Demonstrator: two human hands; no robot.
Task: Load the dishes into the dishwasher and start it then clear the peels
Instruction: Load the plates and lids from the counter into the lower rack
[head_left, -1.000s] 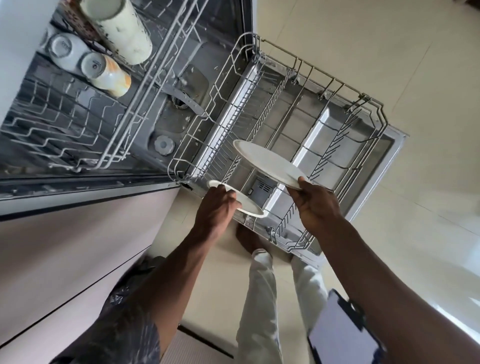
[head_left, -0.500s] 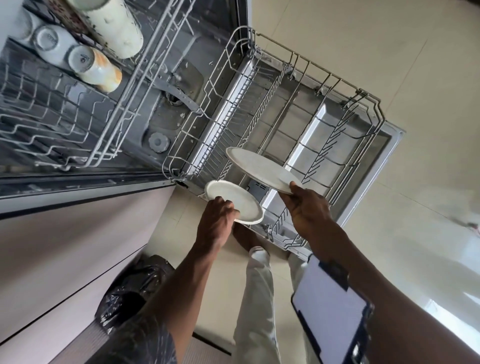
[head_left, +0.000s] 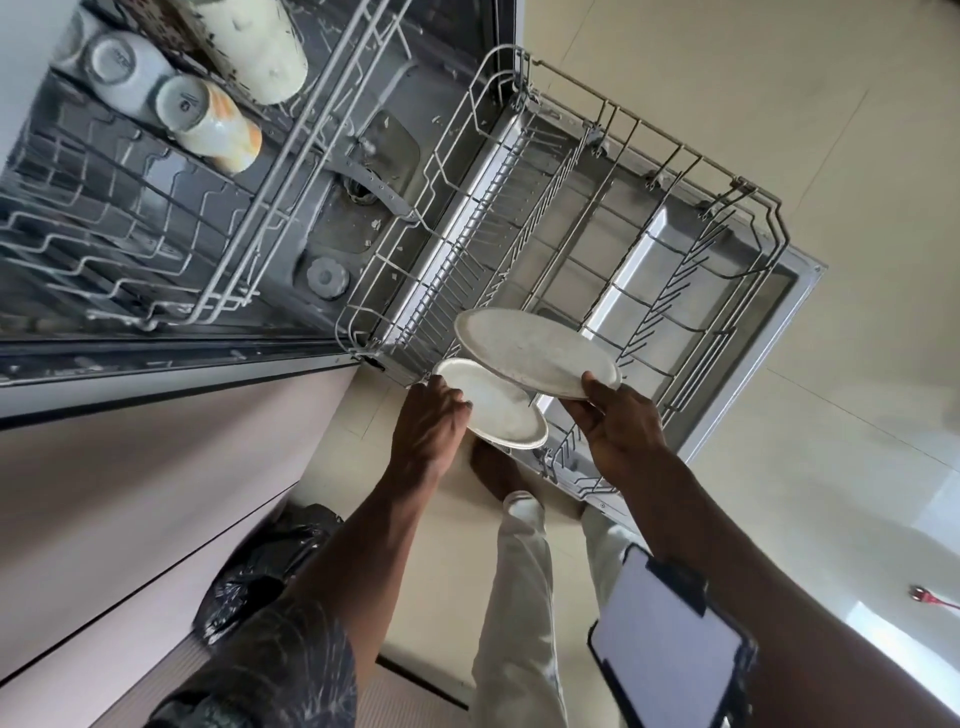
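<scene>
Gripping 1 plate (head_left: 535, 351) per hand (head_left: 428, 423), arms outstretched over the rack (head_left: 675, 171).

Head view, steeply down, close

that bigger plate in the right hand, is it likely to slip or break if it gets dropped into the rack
The bigger plate looks rigid and glossy, probably ceramic, so likely breakable against the wire rack. The right hand pinches only its near rim, so it may tilt or slip. It is flat and round, so it could roll on edge unless seated between tines.
</scene>
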